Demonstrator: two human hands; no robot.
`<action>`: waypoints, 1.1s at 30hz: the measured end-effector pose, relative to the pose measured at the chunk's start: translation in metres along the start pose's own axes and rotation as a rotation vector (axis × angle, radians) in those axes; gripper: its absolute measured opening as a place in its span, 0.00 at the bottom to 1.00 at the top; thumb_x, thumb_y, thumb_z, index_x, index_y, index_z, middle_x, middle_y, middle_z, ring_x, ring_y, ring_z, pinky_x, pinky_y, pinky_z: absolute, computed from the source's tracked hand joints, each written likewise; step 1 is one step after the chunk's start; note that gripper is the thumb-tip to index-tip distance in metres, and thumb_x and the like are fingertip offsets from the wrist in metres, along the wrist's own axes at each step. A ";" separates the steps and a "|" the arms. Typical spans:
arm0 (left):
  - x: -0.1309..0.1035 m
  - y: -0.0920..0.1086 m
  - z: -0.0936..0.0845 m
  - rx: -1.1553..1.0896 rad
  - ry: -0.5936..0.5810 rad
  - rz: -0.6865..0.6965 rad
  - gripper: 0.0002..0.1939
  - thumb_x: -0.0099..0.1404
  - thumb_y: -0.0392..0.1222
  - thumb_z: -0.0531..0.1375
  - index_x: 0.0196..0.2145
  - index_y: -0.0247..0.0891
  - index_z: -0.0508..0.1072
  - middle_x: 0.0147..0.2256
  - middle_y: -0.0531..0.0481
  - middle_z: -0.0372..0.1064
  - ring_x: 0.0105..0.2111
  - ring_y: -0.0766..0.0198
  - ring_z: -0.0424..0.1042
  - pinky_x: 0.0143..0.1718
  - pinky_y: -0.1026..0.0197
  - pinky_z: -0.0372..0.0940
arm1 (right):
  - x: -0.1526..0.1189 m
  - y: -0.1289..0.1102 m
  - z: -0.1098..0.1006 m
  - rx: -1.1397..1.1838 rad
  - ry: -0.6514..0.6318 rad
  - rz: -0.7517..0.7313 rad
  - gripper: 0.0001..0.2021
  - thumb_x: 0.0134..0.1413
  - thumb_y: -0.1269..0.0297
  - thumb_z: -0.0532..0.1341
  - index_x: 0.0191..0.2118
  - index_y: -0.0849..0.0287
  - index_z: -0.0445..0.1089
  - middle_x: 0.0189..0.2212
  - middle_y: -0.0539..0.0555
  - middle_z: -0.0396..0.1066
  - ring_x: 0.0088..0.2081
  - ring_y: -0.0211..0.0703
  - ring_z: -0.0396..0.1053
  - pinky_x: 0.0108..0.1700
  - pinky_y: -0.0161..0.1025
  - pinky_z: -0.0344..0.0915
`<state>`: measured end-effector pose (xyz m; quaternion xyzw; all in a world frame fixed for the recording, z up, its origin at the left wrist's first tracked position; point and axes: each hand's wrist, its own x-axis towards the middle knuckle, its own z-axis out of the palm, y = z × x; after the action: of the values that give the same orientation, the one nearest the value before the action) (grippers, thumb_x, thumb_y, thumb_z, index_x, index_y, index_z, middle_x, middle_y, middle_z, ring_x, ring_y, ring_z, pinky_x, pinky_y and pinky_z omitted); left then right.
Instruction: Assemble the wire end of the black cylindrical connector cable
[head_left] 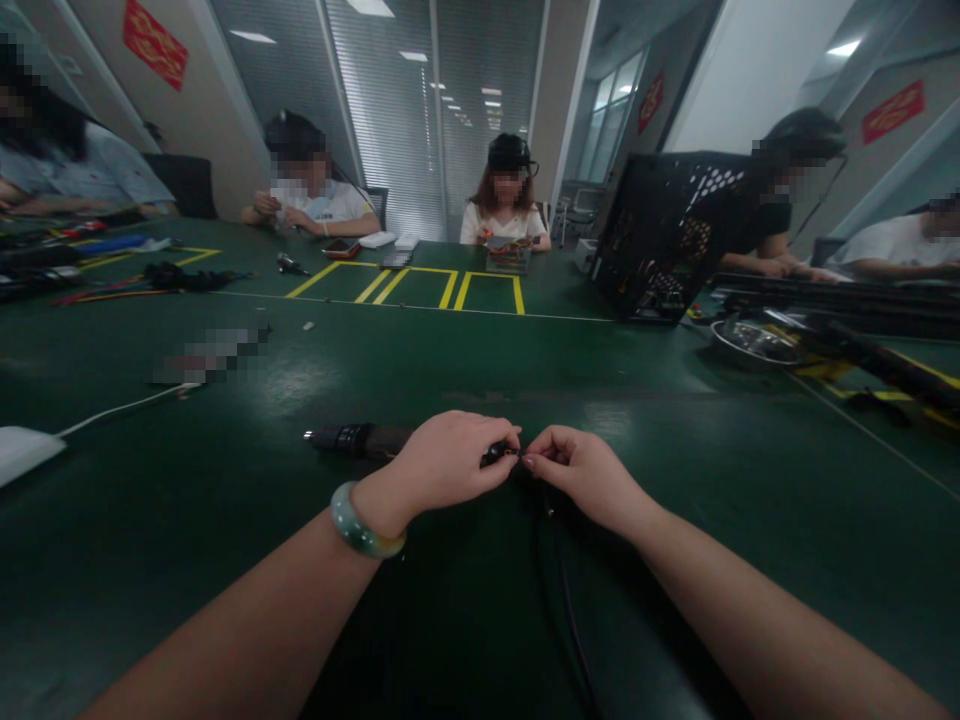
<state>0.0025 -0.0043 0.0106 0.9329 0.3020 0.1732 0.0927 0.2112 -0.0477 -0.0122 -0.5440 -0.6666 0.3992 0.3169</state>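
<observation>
A black electric screwdriver (365, 440) lies across the green table in front of me, its metal tip pointing left. My left hand (450, 458) is closed over its rear part, fingers wrapped round the dark end. Close beside that end, my right hand (581, 470) is pinched; its fingertips meet at a small dark piece, too small to make out, near the left fingertips. Below the hands a black cable (564, 580) runs down toward the table's near edge. Its upper end is partly hidden by the right hand.
A black computer case (651, 240) stands at the right, with a metal bowl (754, 342) beside it. A white box (26, 452) with a white cord is at the left. Cables and tools (176, 277) lie at the far left. Several people sit round the table.
</observation>
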 end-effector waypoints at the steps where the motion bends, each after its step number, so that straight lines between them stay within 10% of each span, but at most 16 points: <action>1: 0.000 0.000 0.000 0.006 0.000 -0.002 0.08 0.65 0.44 0.56 0.41 0.43 0.71 0.39 0.52 0.73 0.38 0.58 0.72 0.41 0.55 0.63 | 0.000 0.000 0.000 -0.001 -0.003 0.002 0.06 0.57 0.60 0.61 0.35 0.58 0.71 0.29 0.48 0.73 0.29 0.37 0.69 0.29 0.32 0.62; 33: 0.001 -0.003 0.002 0.002 -0.001 0.012 0.08 0.65 0.43 0.57 0.41 0.43 0.70 0.35 0.53 0.71 0.34 0.60 0.71 0.36 0.58 0.61 | 0.001 0.000 0.000 -0.031 -0.006 0.001 0.06 0.56 0.60 0.61 0.34 0.57 0.71 0.28 0.48 0.72 0.28 0.36 0.68 0.28 0.31 0.61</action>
<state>0.0021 -0.0017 0.0076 0.9348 0.2966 0.1730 0.0907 0.2112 -0.0466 -0.0121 -0.5480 -0.6733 0.3906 0.3061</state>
